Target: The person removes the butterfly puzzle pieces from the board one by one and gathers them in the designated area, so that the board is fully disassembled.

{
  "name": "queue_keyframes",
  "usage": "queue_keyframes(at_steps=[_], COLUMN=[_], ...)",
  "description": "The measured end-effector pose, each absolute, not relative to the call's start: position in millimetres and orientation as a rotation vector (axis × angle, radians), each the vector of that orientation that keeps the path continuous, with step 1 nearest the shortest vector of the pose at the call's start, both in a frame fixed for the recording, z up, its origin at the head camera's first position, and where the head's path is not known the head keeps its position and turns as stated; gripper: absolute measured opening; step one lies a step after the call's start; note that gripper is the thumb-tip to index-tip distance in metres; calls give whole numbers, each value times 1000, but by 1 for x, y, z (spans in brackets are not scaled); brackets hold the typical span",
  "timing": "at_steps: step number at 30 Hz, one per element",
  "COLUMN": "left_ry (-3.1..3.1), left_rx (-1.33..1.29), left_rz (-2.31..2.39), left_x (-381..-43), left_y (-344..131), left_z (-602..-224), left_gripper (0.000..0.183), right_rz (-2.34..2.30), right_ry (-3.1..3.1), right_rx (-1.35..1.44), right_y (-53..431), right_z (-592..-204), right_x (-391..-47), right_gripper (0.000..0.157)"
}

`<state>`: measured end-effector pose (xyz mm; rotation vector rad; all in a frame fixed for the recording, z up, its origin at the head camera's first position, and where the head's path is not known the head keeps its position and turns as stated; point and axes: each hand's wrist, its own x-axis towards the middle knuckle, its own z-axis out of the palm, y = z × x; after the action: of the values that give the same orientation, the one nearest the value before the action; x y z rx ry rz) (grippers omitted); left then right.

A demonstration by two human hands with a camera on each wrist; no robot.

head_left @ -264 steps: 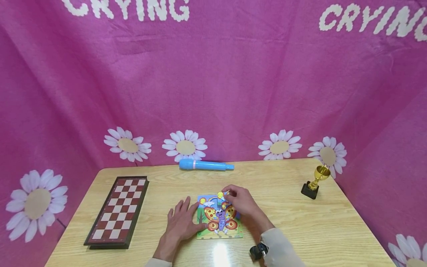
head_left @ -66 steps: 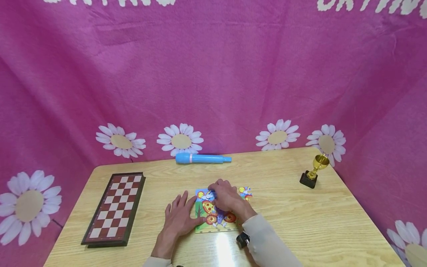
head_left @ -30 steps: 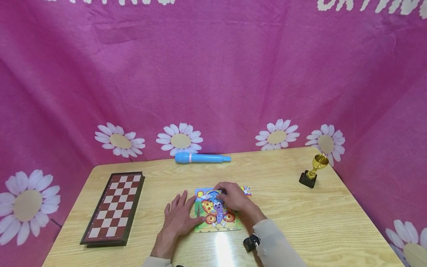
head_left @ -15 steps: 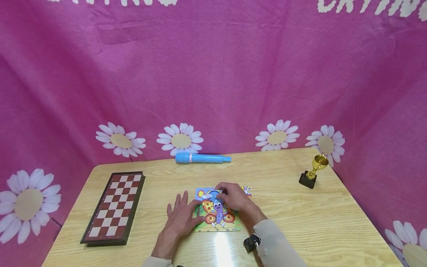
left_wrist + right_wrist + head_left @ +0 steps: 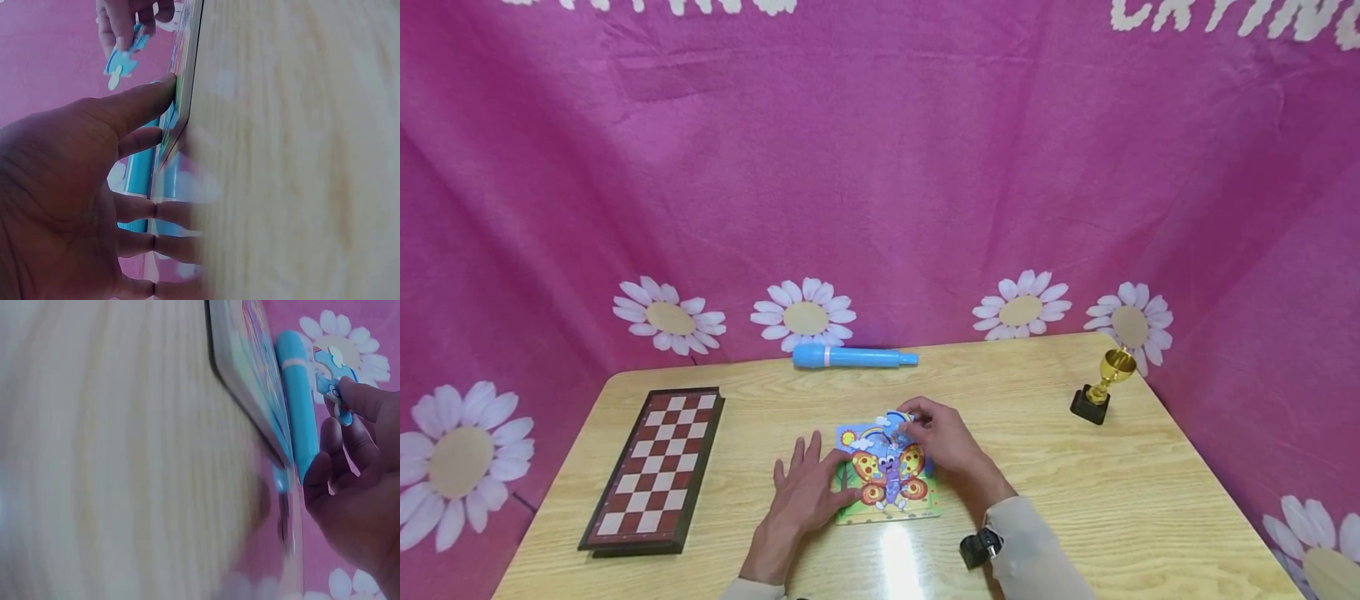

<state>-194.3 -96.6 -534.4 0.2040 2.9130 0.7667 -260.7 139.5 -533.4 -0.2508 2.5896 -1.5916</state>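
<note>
Shows, at lower centre, multicoloured butterfly jigsaw (image 5: pixel 891 483), apparently mostly filled; blue rainbow-printed piece (image 5: pixel 892 421) unseated, pinched in right hand (image 5: pixel 947 437); left hand (image 5: pixel 806 492) spread, touching jigsaw.

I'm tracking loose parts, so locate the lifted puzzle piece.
In the head view, the puzzle piece is pinched in the right hand, raised near the far edge of the butterfly puzzle, nearer the viewer than the blue tube.
</note>
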Motion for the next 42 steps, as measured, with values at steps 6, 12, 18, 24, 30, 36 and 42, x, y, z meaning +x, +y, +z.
queue_keyframes(at_steps=[6,12,18,24,30,36,42], left_ry=[2911,2918,2918,2910,2914,2914,2919], left_rx=[207,208,218,204,207,201,220], left_rz=[748,735,744,737,748,746,760], left_x=[-192,-191,-191,-191,-191,-191,-191], left_y=[-96,-98,-98,-99,-99,-99,-98], left_z=[-534,-535,-536,-536,-536,-535,-535], left_gripper=[56,58,59,59,60,60,60], right_rz=[-1520,-1456,-1373,-1273,-1136,-993,-939], right_ry=[2708,2737,2787,2827,2884,2917,2951], right_rx=[-218,-161,-157,-116,-96,-66,-126], right_y=[167,193,216,236,249,256,258], right_z=[-533,-532,-534,-536,-536,-535,-535], right_x=[-262,-262,-261,-260,-260,-261,-262], right_gripper=[18,21,24,24,22,21,21])
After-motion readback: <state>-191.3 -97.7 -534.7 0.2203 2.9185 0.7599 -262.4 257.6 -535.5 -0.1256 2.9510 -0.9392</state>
